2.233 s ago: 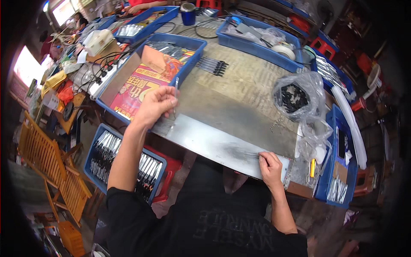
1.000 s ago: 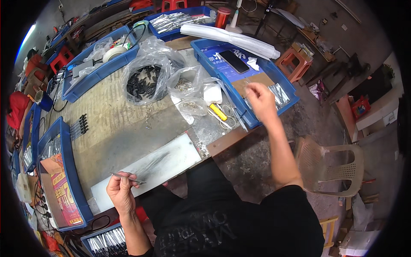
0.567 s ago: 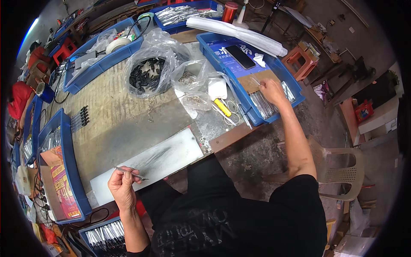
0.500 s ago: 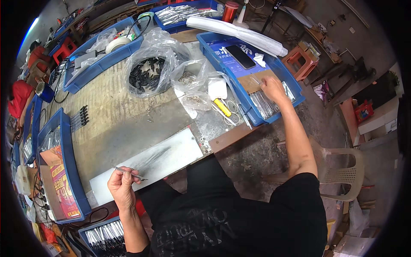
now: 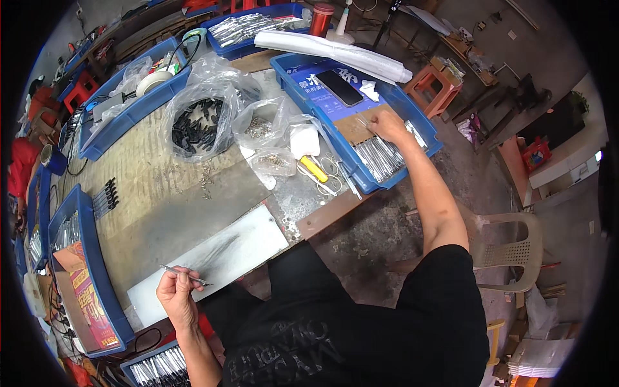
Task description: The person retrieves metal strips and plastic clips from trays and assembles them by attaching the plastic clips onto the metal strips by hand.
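R hand (image 5: 389, 127) moved, wht plate (image 5: 259, 233) to R tray (image 5: 385, 184).

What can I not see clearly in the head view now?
Head view:
Pen-like metal rod: middle hidden by the left hand.
Right hand: whether it pinches anything, too small to tell.
Silver-and-black pens, bottom left: some cut off by the lower edge.

Hands: two, the left hand (image 5: 177, 295) with one slim metal rod (image 5: 200, 282), the right hand (image 5: 388, 126) over one blue tray (image 5: 385, 183) at the right edge of the surface (image 5: 138, 151); that tray has one phone (image 5: 340, 88). Near edge: one pale plate (image 5: 258, 238); mid-surface, one bag of black parts (image 5: 193, 129), one yellow-handled tool (image 5: 314, 169). Elsewhere one white film roll (image 5: 332, 55), one red canister (image 5: 321, 19), one plastic chair (image 5: 519, 248); tray pens too overlapped to count.
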Demonstrator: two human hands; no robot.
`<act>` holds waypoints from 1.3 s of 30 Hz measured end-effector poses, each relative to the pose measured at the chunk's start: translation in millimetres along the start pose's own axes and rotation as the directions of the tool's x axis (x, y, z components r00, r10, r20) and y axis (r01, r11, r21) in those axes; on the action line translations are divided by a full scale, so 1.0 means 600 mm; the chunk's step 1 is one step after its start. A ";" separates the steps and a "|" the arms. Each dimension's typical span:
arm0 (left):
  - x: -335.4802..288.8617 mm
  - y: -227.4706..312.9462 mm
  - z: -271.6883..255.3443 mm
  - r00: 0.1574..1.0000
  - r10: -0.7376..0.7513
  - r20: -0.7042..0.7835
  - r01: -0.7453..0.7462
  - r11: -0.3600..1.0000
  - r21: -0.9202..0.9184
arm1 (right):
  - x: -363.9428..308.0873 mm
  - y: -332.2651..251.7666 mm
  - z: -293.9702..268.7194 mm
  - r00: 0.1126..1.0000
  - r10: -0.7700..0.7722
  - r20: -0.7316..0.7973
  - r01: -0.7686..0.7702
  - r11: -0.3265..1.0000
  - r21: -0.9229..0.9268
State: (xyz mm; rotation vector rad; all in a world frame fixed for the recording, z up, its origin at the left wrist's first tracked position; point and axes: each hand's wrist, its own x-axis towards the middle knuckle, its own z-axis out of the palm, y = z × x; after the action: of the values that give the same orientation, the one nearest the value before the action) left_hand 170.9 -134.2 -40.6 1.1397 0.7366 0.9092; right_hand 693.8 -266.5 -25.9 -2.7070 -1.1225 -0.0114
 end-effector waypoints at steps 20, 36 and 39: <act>0.008 -0.010 0.005 0.999 -0.034 0.001 0.034 0.999 -0.008 | -0.024 0.035 -0.067 0.967 -0.016 0.253 0.002 0.998 0.056; 0.011 -0.018 0.010 0.999 -0.041 0.014 0.041 0.999 -0.003 | -0.004 0.038 -0.031 0.993 -0.119 0.010 0.118 0.989 0.087; 0.009 -0.018 0.012 0.999 -0.041 0.011 0.041 0.999 0.008 | 0.021 0.007 -0.002 0.968 -0.251 -0.006 0.251 0.967 0.046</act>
State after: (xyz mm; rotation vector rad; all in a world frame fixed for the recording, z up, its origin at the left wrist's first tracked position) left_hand 182.0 -133.8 -49.2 1.1322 0.7522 0.8654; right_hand 705.5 -261.0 -24.2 -2.5067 -1.4394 -0.0248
